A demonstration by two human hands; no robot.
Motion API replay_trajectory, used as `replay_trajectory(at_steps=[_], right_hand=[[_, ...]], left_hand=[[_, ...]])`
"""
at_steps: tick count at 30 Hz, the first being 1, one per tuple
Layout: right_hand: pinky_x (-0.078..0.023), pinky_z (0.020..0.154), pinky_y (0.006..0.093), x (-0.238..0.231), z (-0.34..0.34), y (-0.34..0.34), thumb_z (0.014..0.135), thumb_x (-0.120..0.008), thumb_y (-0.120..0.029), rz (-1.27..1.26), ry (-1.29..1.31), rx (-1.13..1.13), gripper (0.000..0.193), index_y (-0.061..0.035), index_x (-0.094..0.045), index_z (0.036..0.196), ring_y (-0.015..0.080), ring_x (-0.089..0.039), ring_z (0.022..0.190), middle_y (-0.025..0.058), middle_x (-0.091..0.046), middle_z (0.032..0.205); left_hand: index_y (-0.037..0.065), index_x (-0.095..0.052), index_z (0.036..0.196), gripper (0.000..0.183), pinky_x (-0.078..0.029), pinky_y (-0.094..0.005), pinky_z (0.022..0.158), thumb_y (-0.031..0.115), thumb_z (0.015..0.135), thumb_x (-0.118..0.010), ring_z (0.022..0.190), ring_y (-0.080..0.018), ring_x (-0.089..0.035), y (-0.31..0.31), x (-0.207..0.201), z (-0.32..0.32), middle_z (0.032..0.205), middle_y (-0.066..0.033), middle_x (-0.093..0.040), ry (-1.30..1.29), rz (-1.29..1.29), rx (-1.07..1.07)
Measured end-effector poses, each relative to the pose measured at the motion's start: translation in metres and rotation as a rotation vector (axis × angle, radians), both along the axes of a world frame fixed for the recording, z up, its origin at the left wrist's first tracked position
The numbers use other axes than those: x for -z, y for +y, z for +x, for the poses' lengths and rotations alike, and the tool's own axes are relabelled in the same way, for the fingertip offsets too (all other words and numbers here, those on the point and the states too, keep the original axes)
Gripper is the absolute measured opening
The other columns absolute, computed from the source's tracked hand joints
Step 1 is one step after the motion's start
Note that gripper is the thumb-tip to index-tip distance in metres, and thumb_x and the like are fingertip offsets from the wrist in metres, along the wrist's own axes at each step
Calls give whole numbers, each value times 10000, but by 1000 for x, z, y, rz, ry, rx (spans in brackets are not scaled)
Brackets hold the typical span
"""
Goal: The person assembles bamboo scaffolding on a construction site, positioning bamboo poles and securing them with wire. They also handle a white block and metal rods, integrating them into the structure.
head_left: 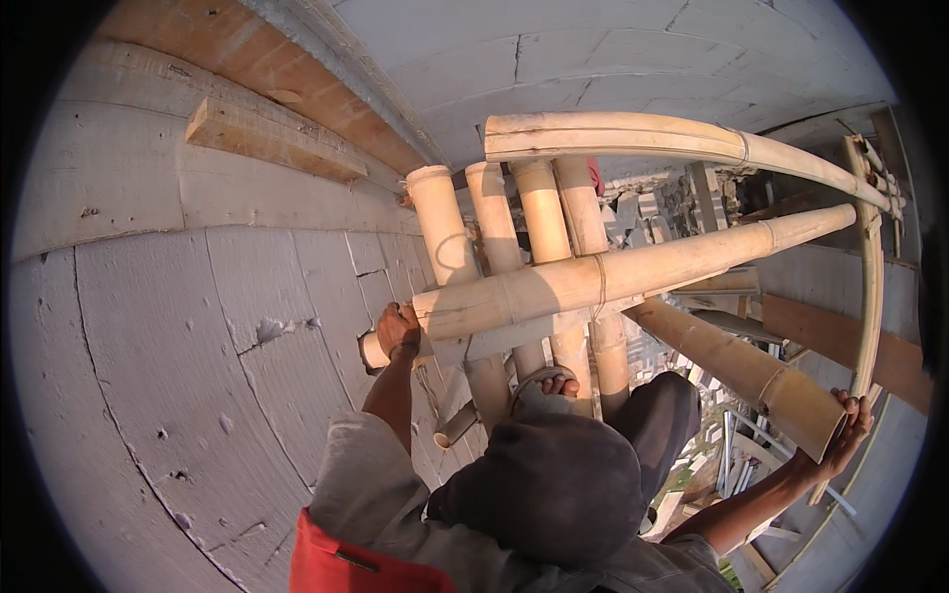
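My left hand (398,329) is closed at the left end of a thick bamboo pole (534,292), which runs up to the right. Just below that hand a second bamboo end (376,351) pokes out. At the right, my right hand (850,430) grips the open end of a slanting bamboo pole (736,361), fingers over its rim. Several upright-looking bamboo poles (542,212) lie side by side beneath the crossing pole. Dark-clothed knees (554,484) are drawn up in front of me, hiding part of the poles; toes (560,385) show beyond them.
A curved bamboo pole (643,136) spans the upper right, meeting a bent bamboo upright (868,287). Pale block wall (198,326) rises at the left, with a short timber (267,143) along it. Far below lie rubble and offcuts (692,455). A brown board (840,346) stands at the right.
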State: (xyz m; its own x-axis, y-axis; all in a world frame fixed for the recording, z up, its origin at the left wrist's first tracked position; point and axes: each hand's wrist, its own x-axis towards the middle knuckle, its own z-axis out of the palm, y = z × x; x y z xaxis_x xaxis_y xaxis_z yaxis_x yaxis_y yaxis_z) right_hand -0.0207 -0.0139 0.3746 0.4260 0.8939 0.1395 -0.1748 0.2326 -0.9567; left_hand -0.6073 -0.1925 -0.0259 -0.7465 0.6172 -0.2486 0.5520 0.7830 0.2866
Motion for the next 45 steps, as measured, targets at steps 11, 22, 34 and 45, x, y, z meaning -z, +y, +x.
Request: replay_trajectory(at_steps=[11, 22, 34, 45], right_hand=[[-496, 747, 323, -7, -12, 0, 968, -549, -177, -53, -33, 44, 112, -78, -598, 991, 215, -574, 840, 47, -614, 760], [-422, 970, 433, -2, 9, -10, 945, -572, -354, -2, -162, -153, 443, -23, -564, 1241, 279, -503, 1086, 72, -603, 1029], [-407, 1000, 460, -3, 15, -10, 962, -529, -375, -7, -188, -167, 451, -21, -558, 1239, 292, -516, 1099, 79, -606, 1047], [-419, 992, 464, -6, 17, -10, 970, -513, -397, 6, -194, -220, 485, -11, -525, 1264, 297, -513, 1099, 116, -593, 1059]], left_hand=[[-22, -618, 884, 334, -482, -478, 787, 299, 879, -523, 863, -411, -613, 3, -6, 3, 886, -240, -649, 31, -16, -17], [-14, -619, 901, 327, -481, -476, 792, 300, 882, -529, 882, -404, -610, 3, -5, 1, 916, -228, -643, 46, -29, -11], [-11, -633, 947, 321, -489, -472, 809, 288, 863, -551, 894, -403, -614, 4, -3, 0, 951, -222, -654, 27, -50, -23], [-3, -626, 946, 313, -486, -476, 799, 288, 860, -553, 887, -400, -613, 6, -5, 2, 938, -214, -651, 18, -48, -24]])
